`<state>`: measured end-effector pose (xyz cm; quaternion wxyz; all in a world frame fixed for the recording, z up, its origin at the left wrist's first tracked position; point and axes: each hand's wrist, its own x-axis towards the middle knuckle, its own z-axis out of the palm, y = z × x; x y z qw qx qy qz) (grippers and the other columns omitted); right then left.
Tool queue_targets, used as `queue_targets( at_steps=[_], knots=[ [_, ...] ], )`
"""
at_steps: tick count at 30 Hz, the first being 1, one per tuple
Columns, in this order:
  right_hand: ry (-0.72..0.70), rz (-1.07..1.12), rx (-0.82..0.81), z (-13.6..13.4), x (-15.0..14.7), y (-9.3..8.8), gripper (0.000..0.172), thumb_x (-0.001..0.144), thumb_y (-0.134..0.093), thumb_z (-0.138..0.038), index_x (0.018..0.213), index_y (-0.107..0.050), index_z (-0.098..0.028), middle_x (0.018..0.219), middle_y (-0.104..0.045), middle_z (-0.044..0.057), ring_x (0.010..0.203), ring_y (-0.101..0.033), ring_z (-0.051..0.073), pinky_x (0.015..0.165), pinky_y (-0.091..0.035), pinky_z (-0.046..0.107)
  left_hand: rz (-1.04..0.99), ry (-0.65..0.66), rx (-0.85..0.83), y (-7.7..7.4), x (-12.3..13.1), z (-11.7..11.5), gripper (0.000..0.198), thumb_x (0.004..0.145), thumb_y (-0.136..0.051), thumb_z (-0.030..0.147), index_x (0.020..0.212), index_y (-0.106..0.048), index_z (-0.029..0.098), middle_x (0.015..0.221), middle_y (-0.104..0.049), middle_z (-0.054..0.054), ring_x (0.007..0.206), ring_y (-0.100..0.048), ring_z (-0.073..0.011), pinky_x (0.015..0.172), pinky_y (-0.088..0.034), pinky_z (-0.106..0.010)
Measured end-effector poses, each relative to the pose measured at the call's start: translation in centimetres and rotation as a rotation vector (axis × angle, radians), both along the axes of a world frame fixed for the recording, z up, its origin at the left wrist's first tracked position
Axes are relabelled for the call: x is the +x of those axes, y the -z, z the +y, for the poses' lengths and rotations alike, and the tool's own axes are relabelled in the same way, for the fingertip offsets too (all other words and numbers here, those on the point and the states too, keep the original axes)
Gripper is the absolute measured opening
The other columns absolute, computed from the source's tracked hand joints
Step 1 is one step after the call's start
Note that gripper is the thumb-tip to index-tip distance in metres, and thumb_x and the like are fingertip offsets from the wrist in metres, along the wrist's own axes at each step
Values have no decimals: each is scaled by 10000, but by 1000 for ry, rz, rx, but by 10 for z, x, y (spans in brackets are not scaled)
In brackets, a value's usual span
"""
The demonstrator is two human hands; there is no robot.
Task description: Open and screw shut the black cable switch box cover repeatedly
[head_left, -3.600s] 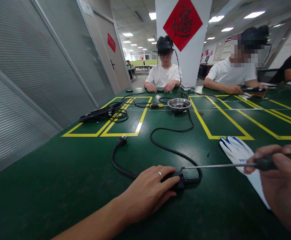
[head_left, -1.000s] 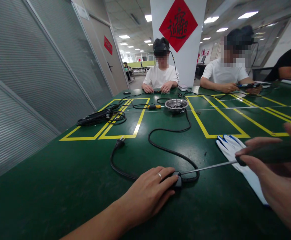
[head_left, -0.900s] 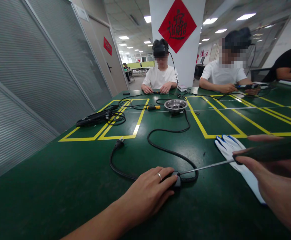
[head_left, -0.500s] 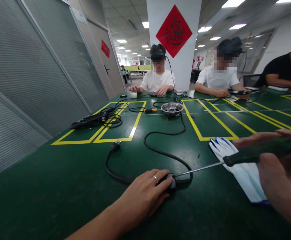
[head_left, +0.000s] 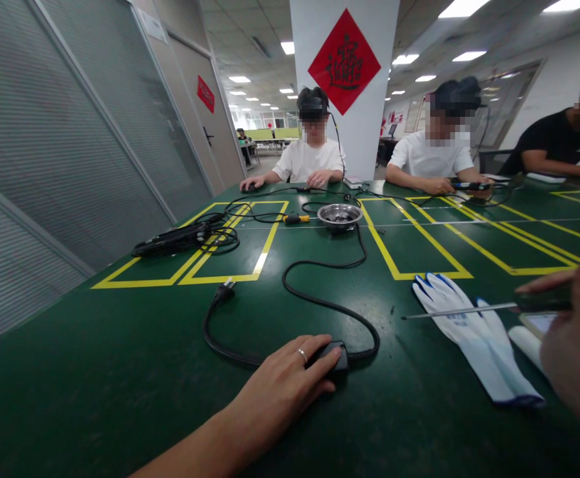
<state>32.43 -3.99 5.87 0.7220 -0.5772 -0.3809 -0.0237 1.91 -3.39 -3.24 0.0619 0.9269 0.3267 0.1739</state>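
My left hand [head_left: 294, 375], with a ring on one finger, rests over a small black box [head_left: 338, 358] on the green table and grips it. A black cable [head_left: 319, 304] runs from that box toward the bowl, and another part ends in a plug [head_left: 224, 291] at the left. At the right edge my right hand [head_left: 576, 332] is closed round the dark handle of a screwdriver [head_left: 459, 312]. The shaft points left, above a white and blue glove [head_left: 474, 345], and its tip is apart from the box.
A metal bowl [head_left: 339, 216] stands mid-table, beside a yellow-handled tool [head_left: 296, 219]. Coiled black cables [head_left: 185, 240] lie at the left. A white object [head_left: 527, 345] is near my right hand. People sit across the table.
My right hand has drawn back to the right with the screwdriver, whose tip has left the box. Across the table, one person's hand has moved left onto a dark object.
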Motion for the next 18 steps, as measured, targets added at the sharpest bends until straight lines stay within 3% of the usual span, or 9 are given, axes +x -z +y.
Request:
queue_targets(
  at_steps=[3,6,9,18],
  knots=[
    [168,-170,-42,2,-2,9,115,770,-655,-292,775,-666,-177,676,-618,22,559,-571,155,625,-475,351,24,-3,-72,-10,-3,0,482,943,-540,300,1395,-374,271,1387,-460,-103,1218,-498,-267,977,-485,-466],
    [114,-173,-40,6,-6,15,164,770,-662,-294,808,-675,-135,679,-622,24,567,-597,139,629,-504,315,22,-22,-167,-26,-8,1,561,904,-584,297,1406,-346,225,1374,-461,-122,1233,-475,-271,1022,-441,-479],
    [71,-135,-50,9,-8,19,163,765,-671,-285,804,-665,-127,694,-632,26,599,-632,144,635,-528,299,-10,-37,-268,-35,-14,6,443,890,-596,255,1310,-457,222,1252,-539,-103,1123,-542,-236,975,-474,-436],
    [65,-89,-23,15,-3,32,217,732,-705,-282,878,-642,-135,750,-670,45,642,-669,188,702,-558,370,-183,-54,-346,-17,-15,13,439,852,-671,298,1247,-492,235,1171,-571,-81,1051,-561,-221,918,-478,-392]
  ],
)
